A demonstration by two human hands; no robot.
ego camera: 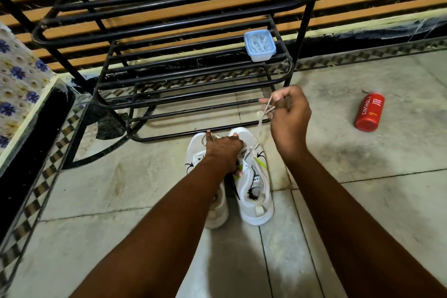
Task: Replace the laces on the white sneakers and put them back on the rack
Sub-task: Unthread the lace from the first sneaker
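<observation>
Two white sneakers stand side by side on the tiled floor in front of the black metal rack (193, 101), toes toward it. My left hand (223, 150) grips the tongue and lace area of the right sneaker (256, 191), covering part of the left sneaker (217, 213). My right hand (289, 113) is raised above and to the right of the shoes and pinches a white lace (264, 111). That lace runs down to the right sneaker's eyelets. A small blue-lidded clear box (259, 45) with white laces inside sits on a rack shelf.
A red bottle (369, 112) lies on the floor to the right. At the left is a ledge with a flower-patterned cloth (19, 75). Wooden slats line the wall behind the rack.
</observation>
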